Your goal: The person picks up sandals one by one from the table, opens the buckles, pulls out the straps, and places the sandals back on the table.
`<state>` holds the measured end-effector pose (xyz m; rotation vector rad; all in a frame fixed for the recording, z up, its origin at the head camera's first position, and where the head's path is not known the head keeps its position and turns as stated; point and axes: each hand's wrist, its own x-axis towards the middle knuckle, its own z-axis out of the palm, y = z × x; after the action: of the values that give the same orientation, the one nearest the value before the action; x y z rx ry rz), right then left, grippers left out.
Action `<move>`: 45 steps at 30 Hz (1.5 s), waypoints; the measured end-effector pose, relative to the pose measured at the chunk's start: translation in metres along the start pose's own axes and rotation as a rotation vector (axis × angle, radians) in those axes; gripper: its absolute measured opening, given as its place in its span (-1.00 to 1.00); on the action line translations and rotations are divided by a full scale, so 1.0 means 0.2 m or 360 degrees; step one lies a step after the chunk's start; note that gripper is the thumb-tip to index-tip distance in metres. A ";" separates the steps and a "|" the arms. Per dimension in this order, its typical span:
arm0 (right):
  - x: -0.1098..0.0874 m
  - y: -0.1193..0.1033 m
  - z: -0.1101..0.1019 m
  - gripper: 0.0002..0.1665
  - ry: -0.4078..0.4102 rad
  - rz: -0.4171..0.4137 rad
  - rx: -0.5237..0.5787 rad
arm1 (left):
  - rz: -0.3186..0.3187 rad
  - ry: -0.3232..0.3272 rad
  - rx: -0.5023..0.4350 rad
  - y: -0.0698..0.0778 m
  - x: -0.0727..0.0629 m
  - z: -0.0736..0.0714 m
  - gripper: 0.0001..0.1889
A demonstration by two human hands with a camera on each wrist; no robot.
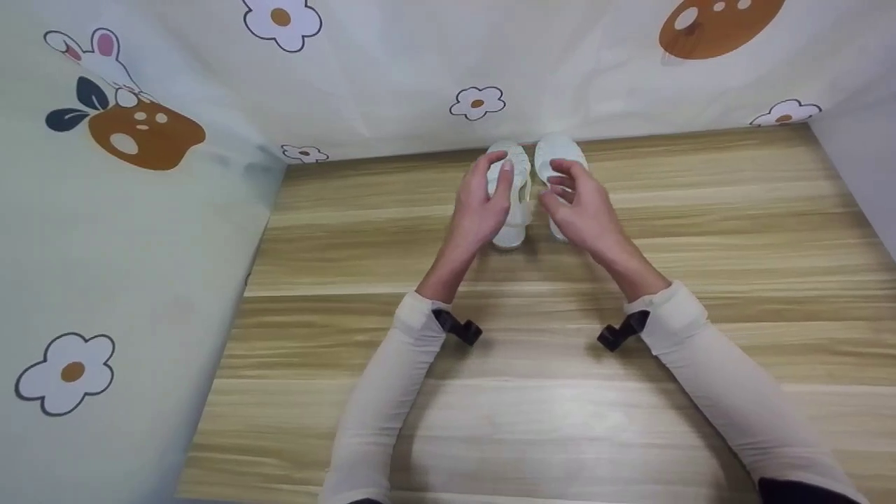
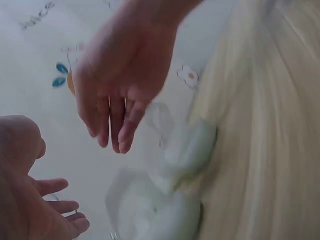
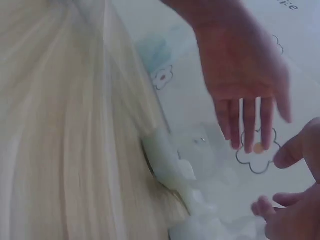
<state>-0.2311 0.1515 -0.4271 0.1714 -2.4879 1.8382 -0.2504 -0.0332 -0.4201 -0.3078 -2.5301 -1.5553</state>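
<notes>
A pair of pale, whitish strappy sandals stands side by side on the floor, toes toward the wall: the left sandal [image 1: 509,236] and the right sandal [image 1: 558,148]. My left hand [image 1: 483,203] hovers over the left sandal, fingers loosely bent and holding nothing. Over the other sandal is my right hand [image 1: 584,210], its fingers relaxed with nothing between them. Both wrist views show the hands apart from the sandals, the left hand [image 3: 245,75] with fingers extended and the right hand [image 2: 125,75] likewise. The hands partly cover the sandals in the head view.
The wood-grain floor [image 1: 518,406] meets a pale wall covering [image 1: 392,84] printed with flowers, oranges and a rabbit. Another wall [image 1: 140,259] stands on the left, and a plain pale surface [image 1: 861,154] borders the right. Black camera mounts [image 1: 462,327] sit on the wrists.
</notes>
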 end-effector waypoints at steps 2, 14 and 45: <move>0.00 0.00 0.04 -0.25 -0.0117 0.0045 -0.0021 | -0.0070 0.0025 -0.0066 -0.08 0.01 -0.02 -0.57; 0.05 0.10 0.21 0.11 -0.0291 0.0224 -0.0039 | -0.0335 -0.0054 -0.0215 -0.31 -0.02 -0.06 -0.55; -0.12 0.16 0.17 -0.14 -0.0495 -0.0059 0.0470 | -0.0258 -0.0062 -0.0304 -0.23 -0.26 -0.05 -0.69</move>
<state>-0.2106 0.1302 -0.4690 0.5490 -2.3497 2.3115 -0.2116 -0.0678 -0.4678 -0.1601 -2.4938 -1.8742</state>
